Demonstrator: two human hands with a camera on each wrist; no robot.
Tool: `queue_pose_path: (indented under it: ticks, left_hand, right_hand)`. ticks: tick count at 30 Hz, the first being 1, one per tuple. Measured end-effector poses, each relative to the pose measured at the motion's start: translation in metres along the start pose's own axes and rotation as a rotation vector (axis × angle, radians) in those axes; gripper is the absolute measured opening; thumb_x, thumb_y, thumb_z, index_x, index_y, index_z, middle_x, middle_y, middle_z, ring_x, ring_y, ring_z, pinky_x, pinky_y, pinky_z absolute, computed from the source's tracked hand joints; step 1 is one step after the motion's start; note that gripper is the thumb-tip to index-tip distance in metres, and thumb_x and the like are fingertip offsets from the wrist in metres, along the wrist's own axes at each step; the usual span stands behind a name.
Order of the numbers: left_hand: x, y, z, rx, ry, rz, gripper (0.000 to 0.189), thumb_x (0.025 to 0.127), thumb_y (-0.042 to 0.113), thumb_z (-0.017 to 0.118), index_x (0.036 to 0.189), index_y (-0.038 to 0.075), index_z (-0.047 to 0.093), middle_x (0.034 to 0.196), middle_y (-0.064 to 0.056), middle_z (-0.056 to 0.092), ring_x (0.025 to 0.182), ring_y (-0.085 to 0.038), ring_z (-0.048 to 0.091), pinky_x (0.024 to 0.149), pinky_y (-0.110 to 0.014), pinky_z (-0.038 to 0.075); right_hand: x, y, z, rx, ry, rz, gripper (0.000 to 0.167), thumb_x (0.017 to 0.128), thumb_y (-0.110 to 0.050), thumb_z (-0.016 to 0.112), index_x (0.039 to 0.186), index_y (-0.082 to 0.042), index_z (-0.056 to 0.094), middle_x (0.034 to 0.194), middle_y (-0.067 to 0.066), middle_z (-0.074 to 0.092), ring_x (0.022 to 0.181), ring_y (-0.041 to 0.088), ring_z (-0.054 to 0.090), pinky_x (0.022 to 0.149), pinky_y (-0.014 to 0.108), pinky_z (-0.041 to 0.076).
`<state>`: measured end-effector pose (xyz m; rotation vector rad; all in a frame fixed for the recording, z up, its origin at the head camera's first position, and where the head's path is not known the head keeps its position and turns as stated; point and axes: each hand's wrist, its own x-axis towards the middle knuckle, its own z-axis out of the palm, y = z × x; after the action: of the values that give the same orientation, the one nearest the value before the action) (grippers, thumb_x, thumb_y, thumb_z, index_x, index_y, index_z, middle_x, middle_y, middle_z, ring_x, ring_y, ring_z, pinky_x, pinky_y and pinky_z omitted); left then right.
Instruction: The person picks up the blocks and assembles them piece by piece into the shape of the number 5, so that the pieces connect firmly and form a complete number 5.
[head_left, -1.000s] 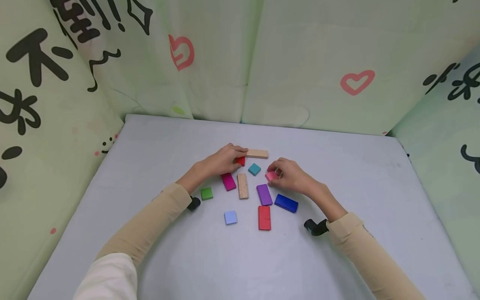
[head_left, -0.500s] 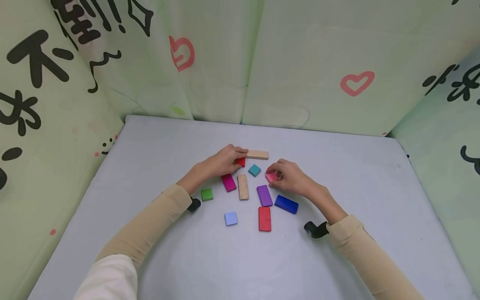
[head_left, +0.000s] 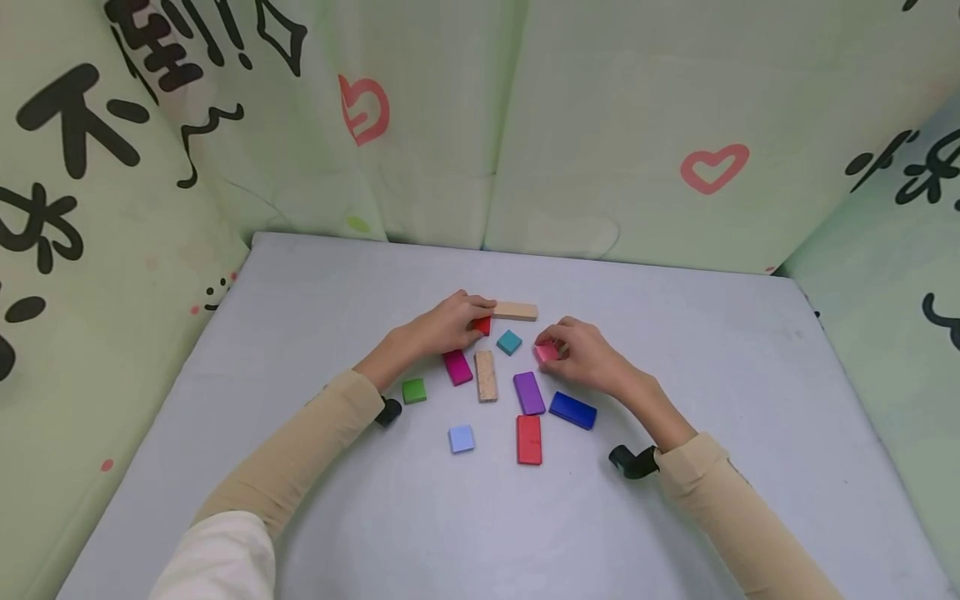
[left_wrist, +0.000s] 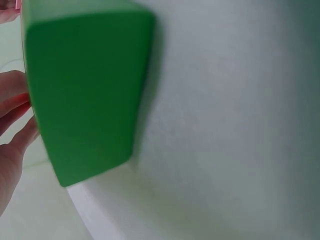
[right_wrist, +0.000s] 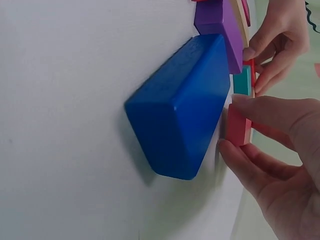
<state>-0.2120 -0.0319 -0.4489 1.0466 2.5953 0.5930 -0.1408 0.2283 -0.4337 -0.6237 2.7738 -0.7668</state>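
Observation:
In the head view my left hand [head_left: 452,322] pinches a small red block [head_left: 482,325] at the far side of the group, its fingertips right at the left end of a plain wooden block [head_left: 515,311]. My right hand [head_left: 587,357] pinches a pink block [head_left: 547,352] between thumb and fingers; the right wrist view shows the grip on the pink block [right_wrist: 238,125] close up. Between the two hands lies a teal block [head_left: 509,342]. A green block [left_wrist: 90,95] fills much of the left wrist view and hides part of the left hand [left_wrist: 12,130].
Nearer on the white table [head_left: 360,517] lie a magenta block [head_left: 457,367], a speckled wooden block [head_left: 486,376], a purple block [head_left: 529,393], a blue block [head_left: 573,410], a larger red block [head_left: 528,440] and a light blue block [head_left: 461,438]. Printed curtains [head_left: 600,125] stand behind.
The right hand has shifted the pink block very slightly. My left hand keeps its grip on the small red block, and the other blocks lie as before.

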Motion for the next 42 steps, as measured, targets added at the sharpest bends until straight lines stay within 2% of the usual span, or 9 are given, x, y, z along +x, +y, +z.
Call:
queue_pose_path:
  ticks: [11,16,20,32,42]
  left_hand:
    - [0.001,-0.002,0.001,-0.002,0.005,0.014,0.048,0.1,0.014,0.067,0.145,0.0,0.056,0.155,-0.012,0.053,0.128,-0.029,0.055,0.105,-0.035,0.05]
    - [0.0,-0.002,0.001,-0.006,0.009,0.025,0.048,0.1,0.013,0.067,0.144,0.0,0.057,0.154,-0.012,0.053,0.123,-0.029,0.055,0.101,-0.034,0.051]
    - [-0.001,-0.002,0.0,-0.004,0.011,0.026,0.048,0.1,0.013,0.067,0.144,0.0,0.057,0.154,-0.012,0.053,0.126,-0.029,0.055,0.103,-0.035,0.051]
    - [0.0,-0.002,0.0,-0.008,0.006,0.016,0.047,0.1,0.013,0.066,0.145,0.001,0.057,0.155,-0.011,0.052,0.13,-0.029,0.054,0.107,-0.035,0.05]
    - [-0.001,-0.002,0.0,-0.011,0.012,0.016,0.046,0.1,0.013,0.066,0.144,0.0,0.058,0.155,-0.011,0.053,0.125,-0.028,0.054,0.103,-0.034,0.051]
  right_hand:
    - [0.005,0.005,-0.001,-0.003,0.061,0.047,0.03,0.091,-0.012,0.078,0.118,-0.001,0.072,0.106,0.015,0.067,0.096,0.028,0.063,0.084,0.042,0.058]
    - [0.009,0.009,-0.003,-0.002,0.091,0.036,0.029,0.09,-0.01,0.078,0.117,0.0,0.073,0.105,0.017,0.068,0.096,0.03,0.064,0.084,0.044,0.059]
    - [0.012,0.013,-0.005,-0.009,0.12,0.035,0.028,0.09,-0.009,0.077,0.117,0.001,0.073,0.104,0.019,0.068,0.095,0.032,0.065,0.083,0.046,0.059]
    - [0.023,0.018,-0.006,-0.012,0.159,0.078,0.032,0.09,-0.011,0.078,0.119,0.002,0.072,0.105,0.022,0.068,0.096,0.033,0.063,0.083,0.046,0.057]
    - [0.036,0.023,-0.006,0.006,0.179,0.119,0.033,0.09,-0.012,0.079,0.119,0.003,0.072,0.103,0.022,0.068,0.095,0.033,0.061,0.082,0.043,0.054]
